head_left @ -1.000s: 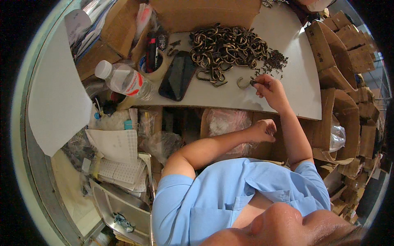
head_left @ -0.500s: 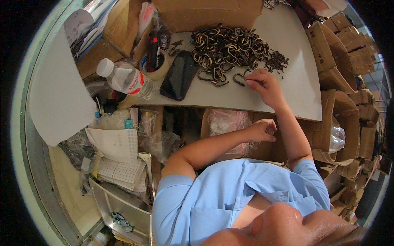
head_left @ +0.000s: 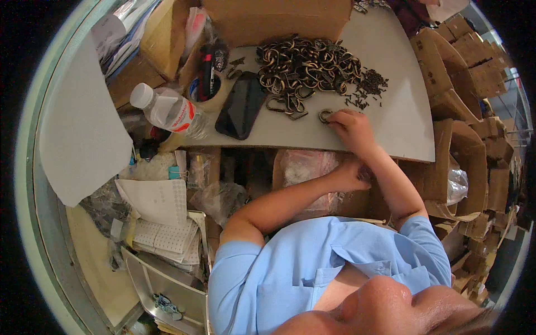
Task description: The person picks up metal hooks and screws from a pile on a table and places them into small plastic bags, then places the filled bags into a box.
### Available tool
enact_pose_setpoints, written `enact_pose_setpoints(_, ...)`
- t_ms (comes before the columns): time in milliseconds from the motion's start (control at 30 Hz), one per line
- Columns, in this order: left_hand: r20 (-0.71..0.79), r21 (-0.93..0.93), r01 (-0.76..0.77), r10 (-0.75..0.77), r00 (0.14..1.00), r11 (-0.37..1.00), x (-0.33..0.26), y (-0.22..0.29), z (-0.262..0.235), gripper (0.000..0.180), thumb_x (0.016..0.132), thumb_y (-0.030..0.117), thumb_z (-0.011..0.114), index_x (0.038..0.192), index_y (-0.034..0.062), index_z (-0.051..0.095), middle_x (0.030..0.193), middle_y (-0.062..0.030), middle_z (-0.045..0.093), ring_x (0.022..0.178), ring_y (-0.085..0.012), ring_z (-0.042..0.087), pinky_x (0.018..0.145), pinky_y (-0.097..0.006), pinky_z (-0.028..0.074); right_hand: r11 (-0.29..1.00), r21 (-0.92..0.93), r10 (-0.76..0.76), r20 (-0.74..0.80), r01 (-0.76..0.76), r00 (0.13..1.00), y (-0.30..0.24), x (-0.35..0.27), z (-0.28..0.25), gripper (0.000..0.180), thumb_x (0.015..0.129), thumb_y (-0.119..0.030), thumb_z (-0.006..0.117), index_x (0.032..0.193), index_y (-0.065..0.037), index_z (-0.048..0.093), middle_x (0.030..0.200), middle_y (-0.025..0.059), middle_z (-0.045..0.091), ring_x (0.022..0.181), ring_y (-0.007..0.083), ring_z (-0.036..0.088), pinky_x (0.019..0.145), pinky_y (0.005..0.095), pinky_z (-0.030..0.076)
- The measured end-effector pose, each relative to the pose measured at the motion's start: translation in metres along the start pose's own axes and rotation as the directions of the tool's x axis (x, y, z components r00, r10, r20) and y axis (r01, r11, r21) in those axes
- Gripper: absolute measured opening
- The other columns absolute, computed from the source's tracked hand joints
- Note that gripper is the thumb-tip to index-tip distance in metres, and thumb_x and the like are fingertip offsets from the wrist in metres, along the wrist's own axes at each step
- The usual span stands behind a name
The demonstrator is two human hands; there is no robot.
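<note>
A curved bronze-coloured metal hook (head_left: 325, 116) lies at the fingertips of my right hand (head_left: 352, 129), which pinches it at the table top. My left hand (head_left: 350, 175) is below the table edge, close under my right wrist. Its fingers are curled, and whatever they hold is hidden. Beyond my right hand is a heap of similar dark and bronze metal hooks (head_left: 310, 64). Small dark pin-like pieces (head_left: 373, 82) lie scattered at the heap's right side.
Left of the heap are a black phone (head_left: 241, 109), a tape roll (head_left: 220, 95) with a marker (head_left: 207, 75) in it, and a clear plastic bottle (head_left: 173, 110). Cardboard boxes (head_left: 446, 72) line the right. Below the table edge sits a box with plastic bags (head_left: 304, 167).
My right hand has drawn the hook nearer, away from the heap, and turned it. My left hand has risen slightly toward my right wrist.
</note>
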State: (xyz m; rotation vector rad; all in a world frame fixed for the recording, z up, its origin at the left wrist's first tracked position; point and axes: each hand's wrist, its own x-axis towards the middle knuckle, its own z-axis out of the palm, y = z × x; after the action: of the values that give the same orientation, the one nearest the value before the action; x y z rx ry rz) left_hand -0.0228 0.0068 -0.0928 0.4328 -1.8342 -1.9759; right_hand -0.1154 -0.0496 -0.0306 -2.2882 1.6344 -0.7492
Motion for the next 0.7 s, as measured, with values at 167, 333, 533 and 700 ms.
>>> enact_pose_setpoints(167,-0.115,-0.15,0.089,-0.106,0.988,0.985,-0.004,0.012,-0.01,0.045,0.072,0.017,0.076,0.107,0.0012,0.054,0.096,-0.007,0.06,0.086,-0.0154,0.058,0.076,-0.031,0.049,0.835,0.481,0.177,0.225,-0.267,0.958,-0.013,-0.032,-0.071,0.018,0.076,0.001,0.062,0.093,-0.002,0.066,0.087,0.0111,0.065,0.08,0.0203,0.061,0.071,0.0322,0.048)
enact_pose_setpoints(333,-0.324,-0.253,-0.114,0.027,0.946,0.961,-0.006,0.038,-0.014,0.041,0.07,0.018,0.076,0.101,0.0011,0.055,0.085,-0.0076,0.06,0.078,-0.0173,0.059,0.072,-0.032,0.048,0.887,0.411,0.067,0.336,-0.21,0.94,-0.02,-0.059,-0.112,0.017,0.073,0.003,0.063,0.089,0.0,0.066,0.085,0.0111,0.064,0.079,0.0214,0.061,0.071,0.0318,0.048)
enact_pose_setpoints(533,-0.268,0.248,0.105,-0.036,0.963,0.963,-0.012,0.05,-0.012,0.04,0.074,0.015,0.074,0.105,0.0028,0.052,0.088,-0.0086,0.062,0.082,-0.02,0.06,0.074,-0.032,0.049,0.844,0.334,0.263,0.424,-0.419,0.867,-0.032,-0.059,-0.104,0.016,0.07,0.0,0.066,0.086,-0.001,0.067,0.079,0.0093,0.061,0.076,0.0245,0.061,0.07,0.0331,0.048)
enact_pose_setpoints(700,-0.188,0.115,-0.111,0.132,0.973,0.987,-0.012,0.031,-0.012,0.054,0.075,0.009,0.068,0.122,0.0032,0.041,0.105,-0.0136,0.056,0.097,-0.0209,0.057,0.083,-0.035,0.047,0.972,0.138,0.127,0.38,-0.192,0.916,-0.03,-0.065,-0.091,0.018,0.068,-0.003,0.069,0.086,-0.004,0.068,0.086,0.0105,0.059,0.081,0.0279,0.058,0.075,0.0361,0.049)
